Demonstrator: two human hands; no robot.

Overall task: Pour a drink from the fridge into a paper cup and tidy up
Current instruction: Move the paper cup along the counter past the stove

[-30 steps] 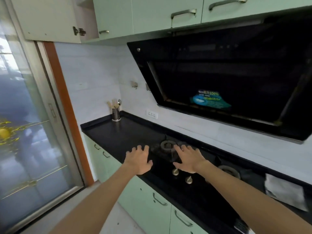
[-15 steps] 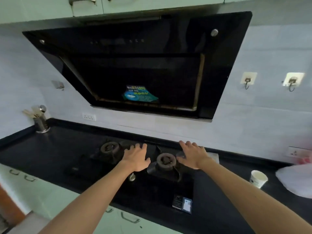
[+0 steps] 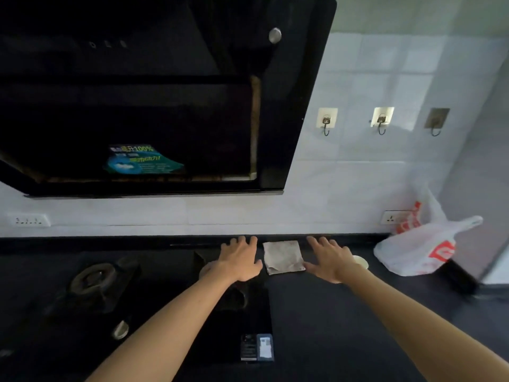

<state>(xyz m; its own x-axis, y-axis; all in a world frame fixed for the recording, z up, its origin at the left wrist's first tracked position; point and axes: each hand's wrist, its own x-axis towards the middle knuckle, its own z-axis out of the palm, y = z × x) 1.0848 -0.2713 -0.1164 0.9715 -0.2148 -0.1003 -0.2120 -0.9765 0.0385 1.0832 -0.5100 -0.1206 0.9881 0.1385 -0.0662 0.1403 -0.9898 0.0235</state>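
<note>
Left grip [image 3: 240, 261]: fingers apart, empty
Right grip [image 3: 330, 261]: fingers apart, empty, partly covering paper cup [image 3: 362, 262]
Cloth [image 3: 283, 256]: between both, on table [image 3: 344, 334]

Cloth [image 3: 283, 256] between hands, bag [image 3: 421, 249] rightward

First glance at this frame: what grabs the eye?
The big black range hood fills the upper left, a teal sticker on its glass. Below, the left hand and right hand spread open over the dark counter, either side of a grey cloth. A white-and-red plastic bag sits far right.
</note>
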